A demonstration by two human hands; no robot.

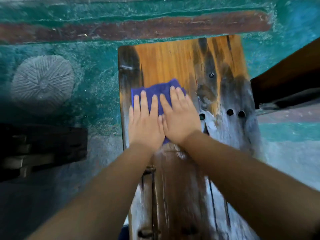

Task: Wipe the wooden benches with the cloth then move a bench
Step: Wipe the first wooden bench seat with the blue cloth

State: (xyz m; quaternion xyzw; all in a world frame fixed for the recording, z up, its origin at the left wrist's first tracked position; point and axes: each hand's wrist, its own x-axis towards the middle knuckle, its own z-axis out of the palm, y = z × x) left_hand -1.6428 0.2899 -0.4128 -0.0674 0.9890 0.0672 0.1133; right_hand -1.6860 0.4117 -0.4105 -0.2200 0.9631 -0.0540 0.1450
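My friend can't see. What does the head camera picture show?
Two bare hands, left hand and right hand, press a blue cloth flat on a worn wooden bench. Around it is a green painted floor.

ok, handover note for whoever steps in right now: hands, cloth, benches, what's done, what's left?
Left hand: flat, fingers spread, pressing the blue cloth.
Right hand: flat on the same cloth, beside the left.
Cloth lies on the left part of the wooden bench, towards its far end.
Second bench juts in at the right edge.
Done: cannot tell how much is wiped.
Left: finish wiping, then move a bench.
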